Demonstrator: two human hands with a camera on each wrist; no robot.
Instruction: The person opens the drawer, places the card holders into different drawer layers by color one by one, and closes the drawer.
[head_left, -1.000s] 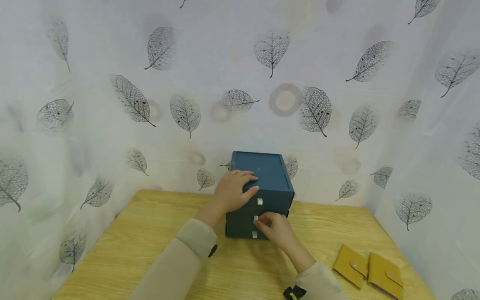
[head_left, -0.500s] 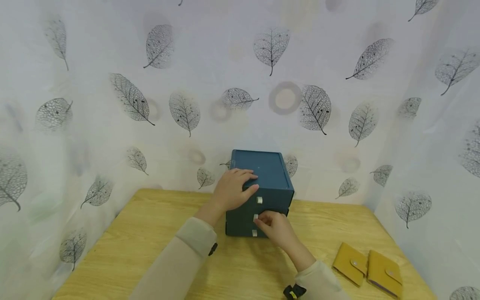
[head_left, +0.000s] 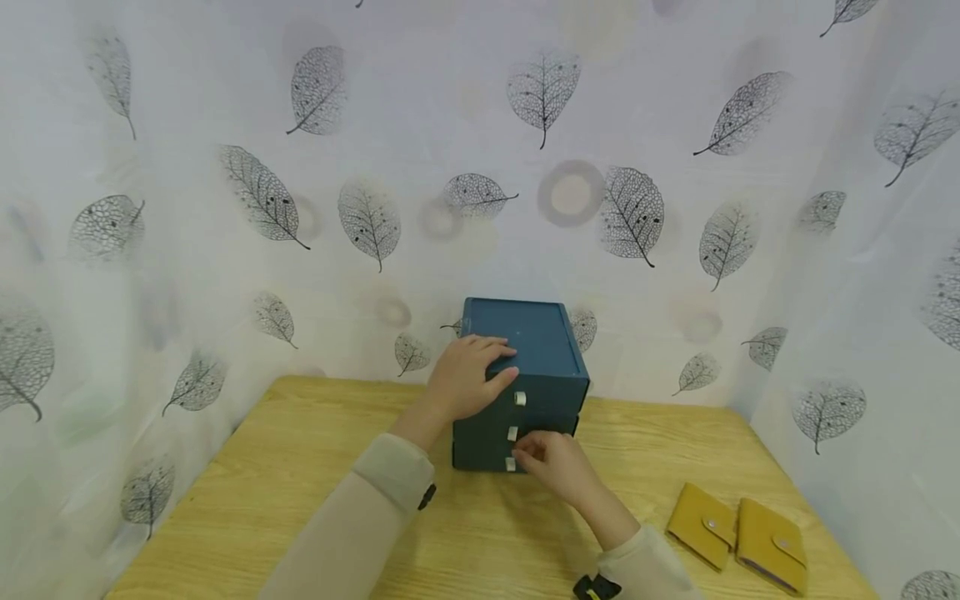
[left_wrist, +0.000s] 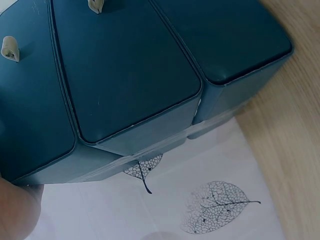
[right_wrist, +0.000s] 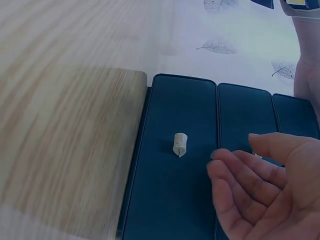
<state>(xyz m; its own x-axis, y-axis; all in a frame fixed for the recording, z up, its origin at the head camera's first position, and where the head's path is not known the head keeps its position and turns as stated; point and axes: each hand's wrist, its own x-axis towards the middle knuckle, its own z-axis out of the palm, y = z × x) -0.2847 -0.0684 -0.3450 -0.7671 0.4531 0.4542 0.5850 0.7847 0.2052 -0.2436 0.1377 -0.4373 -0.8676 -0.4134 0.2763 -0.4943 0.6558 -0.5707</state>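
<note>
A dark blue three-drawer box (head_left: pixel 521 329) stands at the back of the table, its drawers flush with the front. Each drawer has a small pale pull tab: the top tab (head_left: pixel 521 399), the middle tab (head_left: pixel 512 433) and the bottom tab (head_left: pixel 511 464). My left hand (head_left: pixel 468 379) rests on the box's top left front edge, fingers over the top. My right hand (head_left: pixel 553 462) is in front of the lower drawers, beside the tabs. In the right wrist view its thumb and loosely bent fingers are apart and hold nothing; the middle tab is mostly hidden behind them.
Two mustard-yellow snap-strap wallets or notebooks, a left one (head_left: pixel 702 527) and a right one (head_left: pixel 771 546), lie at the table's right front. The wooden table (head_left: pixel 315 467) backs onto a leaf-print curtain (head_left: pixel 450 117).
My right hand has let go of the middle tab and shifted slightly down and to the right. The left hand stays on the box.
</note>
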